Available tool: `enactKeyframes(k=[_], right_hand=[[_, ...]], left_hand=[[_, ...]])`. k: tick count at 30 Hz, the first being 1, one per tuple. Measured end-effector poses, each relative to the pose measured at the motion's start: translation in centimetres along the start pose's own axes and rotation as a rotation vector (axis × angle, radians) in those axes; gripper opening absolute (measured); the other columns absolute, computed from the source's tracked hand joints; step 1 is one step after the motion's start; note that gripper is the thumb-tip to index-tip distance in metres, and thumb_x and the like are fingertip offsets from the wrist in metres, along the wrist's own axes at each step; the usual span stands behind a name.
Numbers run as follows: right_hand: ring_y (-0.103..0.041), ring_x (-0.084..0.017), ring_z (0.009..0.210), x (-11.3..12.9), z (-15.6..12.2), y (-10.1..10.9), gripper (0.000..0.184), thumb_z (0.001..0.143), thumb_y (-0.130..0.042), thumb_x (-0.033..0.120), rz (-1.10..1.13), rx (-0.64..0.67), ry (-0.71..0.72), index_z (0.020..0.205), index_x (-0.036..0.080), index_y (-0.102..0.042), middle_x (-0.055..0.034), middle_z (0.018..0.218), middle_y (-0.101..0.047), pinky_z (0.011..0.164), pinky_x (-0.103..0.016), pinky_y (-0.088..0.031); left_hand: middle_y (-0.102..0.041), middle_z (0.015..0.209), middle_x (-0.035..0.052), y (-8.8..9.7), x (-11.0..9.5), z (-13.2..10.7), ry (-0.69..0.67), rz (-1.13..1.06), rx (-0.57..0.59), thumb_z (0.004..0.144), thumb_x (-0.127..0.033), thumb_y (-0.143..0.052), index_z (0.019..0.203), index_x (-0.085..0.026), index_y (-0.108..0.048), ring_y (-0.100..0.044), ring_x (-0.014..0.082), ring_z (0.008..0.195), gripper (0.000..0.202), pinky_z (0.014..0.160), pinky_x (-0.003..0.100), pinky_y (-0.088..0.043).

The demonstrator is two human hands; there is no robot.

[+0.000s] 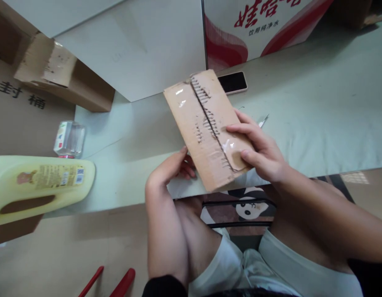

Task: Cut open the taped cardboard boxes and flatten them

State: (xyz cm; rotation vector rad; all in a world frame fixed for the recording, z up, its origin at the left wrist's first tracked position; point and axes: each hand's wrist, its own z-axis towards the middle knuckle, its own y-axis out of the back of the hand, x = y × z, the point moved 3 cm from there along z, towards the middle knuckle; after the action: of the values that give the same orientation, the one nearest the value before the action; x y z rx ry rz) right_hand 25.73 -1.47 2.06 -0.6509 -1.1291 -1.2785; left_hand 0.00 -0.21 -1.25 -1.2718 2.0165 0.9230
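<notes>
My right hand (260,150) grips the lower right end of a flat cardboard box (200,128), fingers and thumb over its top face. A dark slit edged with torn marks runs along that face, and shiny clear tape shows at both ends. My left hand (178,165) is by the box's lower left edge, with the thumb close to it and the fingers loosely bent and apart, holding nothing that I can see. Just past my right hand lies a small pointed metal thing (264,121), partly hidden. A phone (232,82) with a dark screen lies behind the box.
A big white box (132,45) and a red-and-white carton (261,33) stand at the back of the pale green table (326,119). Leftward are an open cardboard box (88,88), a clear bottle (71,138) and a yellow jug (67,181) near the front edge.
</notes>
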Motion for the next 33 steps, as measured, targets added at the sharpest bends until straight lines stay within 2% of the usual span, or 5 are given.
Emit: enactKeyframes(k=[3, 7, 16, 26, 33], right_hand=[[-0.035, -0.036, 0.157, -0.1, -0.1, -0.8, 0.049, 0.093, -0.062, 0.062, -0.045, 0.039, 0.054, 0.132, 0.033, -0.064, -0.0077, 0.165, -0.042, 0.126, -0.062, -0.031], [-0.036, -0.034, 0.156, -0.3, -0.2, -1.6, 0.045, 0.096, -0.059, 0.056, -0.01, 0.049, 0.084, 0.135, 0.034, -0.061, -0.0075, 0.167, -0.04, 0.126, -0.061, -0.032], [-0.04, -0.034, 0.153, -0.3, -0.6, -2.2, 0.04, 0.098, -0.057, 0.052, 0.083, 0.099, 0.041, 0.135, 0.038, -0.061, -0.0051, 0.163, -0.045, 0.125, -0.06, -0.031], [-0.042, -0.035, 0.151, -0.6, -0.6, -2.3, 0.045, 0.094, -0.057, 0.061, 0.033, 0.059, -0.005, 0.13, 0.034, -0.062, -0.005, 0.161, -0.047, 0.125, -0.059, -0.033], [-0.043, -0.037, 0.15, -0.3, -0.4, -2.1, 0.049, 0.092, -0.056, 0.068, -0.008, 0.057, -0.034, 0.127, 0.034, -0.062, -0.0064, 0.159, -0.049, 0.125, -0.062, -0.034]], left_hand=[[-0.074, 0.081, 0.0084, 1.0, -0.8, 0.0, -0.044, 0.052, -0.252, 0.084, -0.056, -0.068, 0.092, -0.023, -0.07, -0.071, 0.029, 0.087, 0.034, 0.068, 0.038, -0.057], [-0.068, 0.134, 0.0063, 2.4, -2.2, -0.8, -0.434, -0.162, -0.575, 0.094, -0.067, -0.048, 0.121, -0.032, -0.06, -0.064, 0.027, 0.126, 0.046, 0.096, 0.041, -0.056], [-0.035, 0.167, -0.0035, 1.6, -3.2, -0.3, -1.166, -0.083, -0.436, 0.091, -0.076, -0.048, 0.133, -0.04, -0.059, -0.024, 0.0325, 0.161, 0.057, 0.131, 0.055, -0.023], [-0.019, 0.175, -0.0065, 0.5, -4.2, -2.6, -0.849, 0.099, -0.4, 0.083, -0.069, -0.066, 0.124, -0.036, -0.064, -0.006, 0.0333, 0.165, 0.053, 0.133, 0.054, -0.022], [-0.014, 0.176, -0.0099, 0.7, -3.8, -2.3, -0.869, 0.035, -0.338, 0.08, -0.068, -0.069, 0.122, -0.037, -0.061, -0.005, 0.0323, 0.165, 0.053, 0.134, 0.053, -0.017]])
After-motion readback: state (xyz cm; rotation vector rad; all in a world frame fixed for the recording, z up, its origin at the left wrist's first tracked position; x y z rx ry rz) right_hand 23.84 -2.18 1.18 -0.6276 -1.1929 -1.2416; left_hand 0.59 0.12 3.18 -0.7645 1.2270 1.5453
